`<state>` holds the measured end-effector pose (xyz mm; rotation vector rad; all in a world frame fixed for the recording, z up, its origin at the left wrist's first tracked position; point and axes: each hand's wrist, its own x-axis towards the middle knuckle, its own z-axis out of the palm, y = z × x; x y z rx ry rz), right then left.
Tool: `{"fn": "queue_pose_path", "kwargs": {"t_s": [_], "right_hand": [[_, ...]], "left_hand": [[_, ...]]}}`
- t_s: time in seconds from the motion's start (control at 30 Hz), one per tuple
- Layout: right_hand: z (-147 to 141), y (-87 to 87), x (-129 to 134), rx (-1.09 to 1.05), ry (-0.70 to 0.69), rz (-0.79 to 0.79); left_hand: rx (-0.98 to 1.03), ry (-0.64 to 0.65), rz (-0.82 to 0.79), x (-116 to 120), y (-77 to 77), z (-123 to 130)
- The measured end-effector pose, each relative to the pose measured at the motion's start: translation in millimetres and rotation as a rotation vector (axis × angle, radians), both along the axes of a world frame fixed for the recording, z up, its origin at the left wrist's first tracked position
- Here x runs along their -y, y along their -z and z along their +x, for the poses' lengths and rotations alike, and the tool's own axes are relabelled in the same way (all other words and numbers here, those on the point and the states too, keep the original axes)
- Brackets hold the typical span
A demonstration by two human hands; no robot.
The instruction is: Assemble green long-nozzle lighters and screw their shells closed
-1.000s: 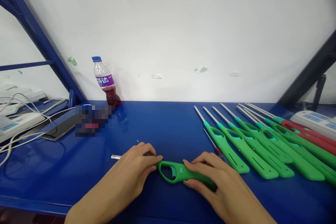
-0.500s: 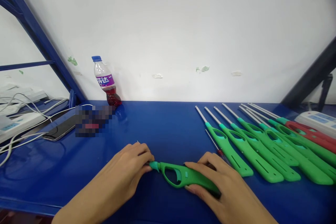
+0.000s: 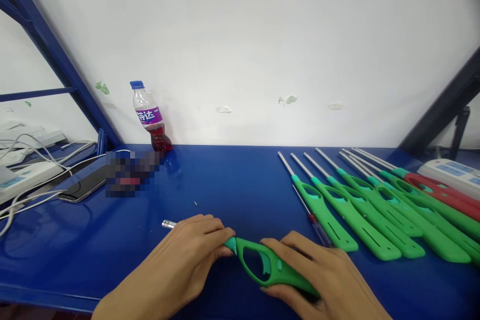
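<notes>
A long-nosed gas lighter with a green body lies across both hands, low over the blue table. My left hand is closed around its metal tube and the teal collar; the tube's silver tip sticks out on the left. The collar meets the front of the green body. My right hand grips the handle's rear part, thumb below and fingers on top, hiding its end. A thin screwdriver with a dark red handle lies just beyond my right hand. Past my left hand is a tiny metal piece.
Several green lighters and a red one lie at the right. A drink bottle leans near the wall at back left. A phone, white cables and a power strip occupy the left side.
My left hand has moved right, bringing the collar against the green body and exposing the tube's tip. The lighter and my right hand have shifted slightly down. The tiny metal piece is now fully visible.
</notes>
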<state>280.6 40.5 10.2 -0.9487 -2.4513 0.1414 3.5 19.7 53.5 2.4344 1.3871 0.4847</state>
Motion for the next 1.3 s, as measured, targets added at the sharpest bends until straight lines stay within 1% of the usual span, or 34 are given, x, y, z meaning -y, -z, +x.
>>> {"fn": "queue_pose_path", "kwargs": {"t_s": [0.1, 0.17, 0.3, 0.37, 0.43, 0.53, 0.67, 0.8, 0.87, 0.93, 1.03, 1.13, 1.2, 1.3], "right_hand": [[2.4, 0.0, 1.2, -0.005, 0.001, 0.072], [2.0, -2.9, 1.4, -0.038, 0.008, 0.102], [-3.6, -14.6, 3.3, -0.137, 0.015, 0.151], [-6.7, -19.1, 4.9, -0.18, 0.032, 0.173], [-7.8, -20.1, 5.8, -0.189, 0.049, 0.184], [-5.4, -15.4, 4.6, -0.167, 0.029, 0.179], [-0.7, -8.3, 2.5, -0.128, -0.013, 0.149], [-1.9, -7.6, 4.2, -0.118, -0.028, 0.145], [-3.6, -7.9, 4.7, -0.128, -0.012, 0.128], [-4.0, -7.4, 4.2, -0.152, 0.045, 0.113], [-0.7, -4.7, 2.1, -0.245, 0.135, 0.071], [5.2, -0.7, 0.6, -0.302, 0.119, -0.045], [9.1, 1.9, 0.8, -0.294, 0.106, -0.083], [12.4, 3.4, 2.1, -0.265, 0.111, -0.082]], "left_hand": [[0.037, 0.019, 0.033, 0.0, -0.5, 4.8], [0.083, 0.027, 0.116, -0.8, 1.3, 8.4], [0.167, 0.054, 0.301, -1.6, 6.6, 15.7], [0.162, 0.059, 0.345, -0.4, 8.6, 17.9], [0.143, 0.06, 0.363, 2.0, 9.8, 18.5], [0.107, 0.051, 0.328, 6.0, 9.4, 16.8], [0.058, 0.043, 0.22, 8.8, 3.7, 12.5], [0.004, 0.031, 0.043, 7.1, -2.7, 8.0], [-0.015, 0.016, -0.036, 5.4, -3.7, 3.6], [-0.04, -0.015, -0.047, 4.0, -3.4, -4.1], [-0.068, -0.09, -0.004, 3.7, -1.8, -19.9], [-0.071, -0.133, 0.004, 6.4, 0.6, -29.5], [-0.069, -0.128, -0.011, 9.4, 2.4, -27.0], [-0.032, -0.086, -0.054, 13.2, 4.7, -12.3]]}}
